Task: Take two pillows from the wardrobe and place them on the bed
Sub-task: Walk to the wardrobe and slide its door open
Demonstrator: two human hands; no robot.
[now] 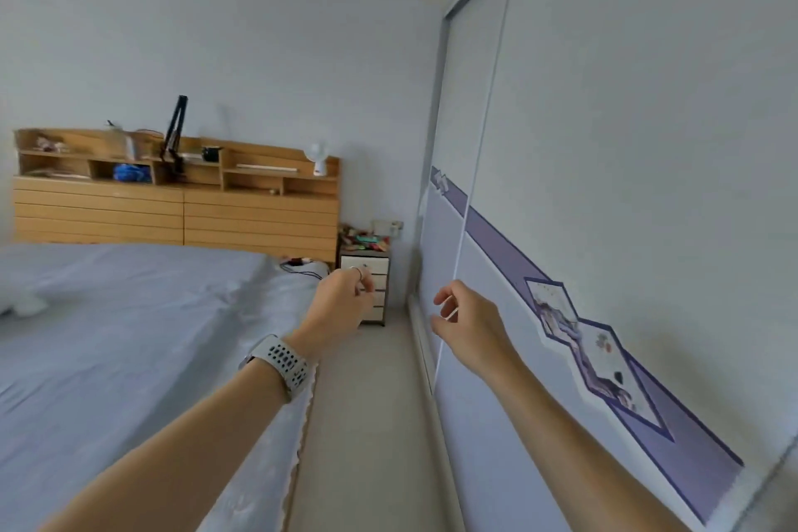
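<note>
Both arms reach forward between the bed (129,315) and the wardrobe (604,186). The left hand (341,307) and right hand (468,317) hang loosely curled, holding nothing. The wardrobe's sliding doors stand closed on the right, hiding the 2 pillows.

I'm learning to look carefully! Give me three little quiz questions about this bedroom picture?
1. True or false: the wardrobe doors are shut.
2. Which hand wears the watch: the left hand or the right hand?
3. What stands between the bed and the wardrobe, near the headboard?

Key: 1 true. 2 left hand. 3 a small bedside cabinet with drawers.
</note>
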